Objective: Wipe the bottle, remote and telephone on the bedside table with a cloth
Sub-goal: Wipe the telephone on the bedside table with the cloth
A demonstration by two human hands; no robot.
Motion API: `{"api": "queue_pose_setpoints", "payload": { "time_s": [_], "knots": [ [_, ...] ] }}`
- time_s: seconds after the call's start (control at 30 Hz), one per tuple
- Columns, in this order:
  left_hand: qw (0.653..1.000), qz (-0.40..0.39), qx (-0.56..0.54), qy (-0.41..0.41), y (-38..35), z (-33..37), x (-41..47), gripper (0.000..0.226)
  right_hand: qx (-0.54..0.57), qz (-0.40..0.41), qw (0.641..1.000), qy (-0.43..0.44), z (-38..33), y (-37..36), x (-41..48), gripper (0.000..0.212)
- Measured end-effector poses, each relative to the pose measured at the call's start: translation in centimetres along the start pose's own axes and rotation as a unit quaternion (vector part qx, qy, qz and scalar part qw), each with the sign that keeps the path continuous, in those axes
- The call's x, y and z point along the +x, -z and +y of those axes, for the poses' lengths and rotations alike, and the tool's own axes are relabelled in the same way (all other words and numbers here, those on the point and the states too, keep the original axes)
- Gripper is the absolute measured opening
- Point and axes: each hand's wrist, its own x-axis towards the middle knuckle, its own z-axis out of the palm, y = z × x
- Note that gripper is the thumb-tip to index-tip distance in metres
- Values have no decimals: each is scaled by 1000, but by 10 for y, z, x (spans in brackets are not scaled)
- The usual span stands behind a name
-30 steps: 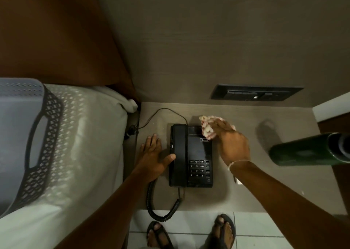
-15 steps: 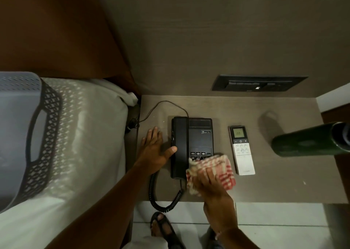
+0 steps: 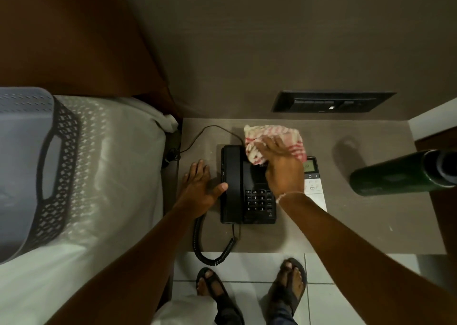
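Observation:
A black desk telephone [image 3: 237, 183] lies on the brown bedside table [image 3: 358, 228], its handset on the left side. My left hand [image 3: 199, 188] rests flat on the table with the thumb against the handset. My right hand [image 3: 279, 166] presses a red-and-white checked cloth [image 3: 272, 139] onto the far end of the telephone. A white remote [image 3: 315, 188] lies to the right of the telephone, partly hidden by my right wrist. A dark green bottle [image 3: 395, 176] stands at the table's right.
A bed with a white sheet [image 3: 99, 176] and a grey laundry basket [image 3: 29, 166] borders the table on the left. A dark switch panel [image 3: 331, 101] sits on the wall behind. The coiled cord [image 3: 210, 253] hangs over the front edge, above my sandalled feet.
My right hand slid the cloth from the telephone's near end over the keypad up to its far end, covering part of the remote. My left hand stayed against the handset.

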Motion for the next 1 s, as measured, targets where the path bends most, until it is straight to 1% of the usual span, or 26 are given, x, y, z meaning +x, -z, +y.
{"api": "queue_pose_setpoints", "payload": {
  "time_s": [0.07, 0.1, 0.13, 0.23, 0.27, 0.37, 0.5, 0.57, 0.67, 0.73, 0.8, 0.83, 0.87, 0.9, 0.93, 1.0],
  "knots": [
    [1000, 0, 5, 0, 0, -1, 1, 97, -37, -58, 997, 28, 0, -18, -5, 69],
    [1000, -1, 7, 0, 0, -1, 1, 95, -42, -63, 997, 31, -1, -27, -20, 71],
    [1000, -2, 7, 1, 1, 0, 1, 94, -27, -50, 998, 27, -2, -34, -39, 73],
    [1000, -10, 4, 7, 3, 3, 0, 98, 64, 13, 998, 19, -5, -51, -113, 74],
    [1000, -11, 2, 10, 3, 4, 0, 100, 67, 14, 997, 23, -6, -54, -134, 75],
    [1000, -12, 3, 15, 4, 5, -2, 97, 8, -13, 999, 41, -9, -58, -170, 84],
    [1000, -11, -1, 26, 6, 9, -6, 97, -46, -55, 994, 81, -11, -56, -182, 79],
    [999, -7, -8, 38, 7, 14, -10, 100, -47, -66, 993, 81, -12, -52, -183, 78],
    [997, 0, -22, 74, 10, 19, -17, 100, -5, -84, 994, 65, -18, -42, -185, 80],
    [996, 27, -38, 75, 12, 24, -28, 85, 55, -71, 995, 38, -22, -32, -182, 74],
    [991, 49, -96, 74, 15, 32, -47, 68, 159, -49, 986, -22, -27, -15, -172, 56],
    [983, 50, -153, 89, 20, 37, -59, 61, 211, -37, 975, -63, -31, -2, -163, 46],
    [966, 46, -227, 113, 28, 43, -72, 53, 250, -22, 964, -93, -37, 14, -152, 34],
    [939, 31, -313, 138, 39, 49, -87, 42, 286, -16, 951, -114, -45, 32, -140, 23],
    [906, 13, -394, 153, 48, 56, -100, 34, 333, -23, 934, -127, -52, 47, -130, 17],
    [853, -5, -501, 149, 73, 62, -128, 33, 424, -45, 895, -134, -74, 79, -110, 22]
  ]
}}
